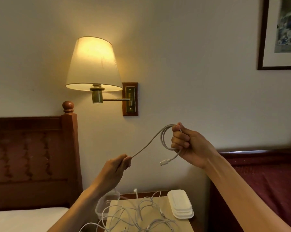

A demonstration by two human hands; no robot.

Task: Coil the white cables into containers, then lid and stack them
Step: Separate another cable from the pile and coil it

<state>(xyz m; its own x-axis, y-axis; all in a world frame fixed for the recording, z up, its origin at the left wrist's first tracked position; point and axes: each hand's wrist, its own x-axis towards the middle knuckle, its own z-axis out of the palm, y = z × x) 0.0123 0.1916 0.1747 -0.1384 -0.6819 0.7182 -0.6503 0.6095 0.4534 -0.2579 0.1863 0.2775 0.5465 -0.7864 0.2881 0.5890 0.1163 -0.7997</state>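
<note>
Raised in front of the wall, my right hand grips a small coil of white cable, and the cable's plug end dangles below the fist. From the coil the cable runs down and left to my left hand, which pinches it between thumb and fingers. On the bedside table lie several loose, tangled white cables. A stack of white lids sits at the table's right side. Clear plastic containers stand at its left, partly hidden by my left forearm.
A lit wall lamp hangs on a brass arm above the table. A wooden headboard and white bed are on the left, a dark red bed on the right. A framed picture hangs top right.
</note>
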